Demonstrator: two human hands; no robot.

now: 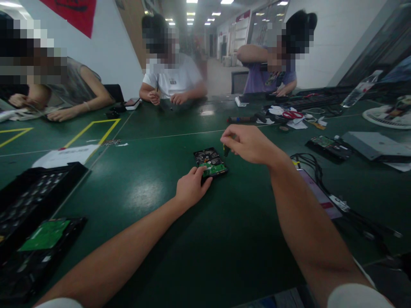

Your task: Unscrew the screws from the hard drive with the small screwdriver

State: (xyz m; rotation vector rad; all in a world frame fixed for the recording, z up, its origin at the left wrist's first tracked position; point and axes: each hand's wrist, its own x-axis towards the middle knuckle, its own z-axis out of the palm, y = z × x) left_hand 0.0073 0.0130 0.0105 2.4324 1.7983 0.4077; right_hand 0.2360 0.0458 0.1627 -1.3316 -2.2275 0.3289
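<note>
A hard drive (210,159) lies on the green tabletop with its green circuit board (212,169) facing up, nearest to me. My left hand (192,184) grips its near left corner, thumb and fingers closed on the edges. Above the drive's right side, my right hand (245,142) pinches a small screwdriver (226,150) with a dark and yellow handle. The screwdriver points down near the right edge of the drive. Its tip is too small to make out, so I cannot tell whether it touches a screw.
Another hard drive (45,239) and a black tray (38,192) stand at left. To the right are a phone (317,192), black cables (310,164), a further drive (329,147) and a grey metal box (374,145). A bottle (361,90) stands behind them. Three people sit opposite.
</note>
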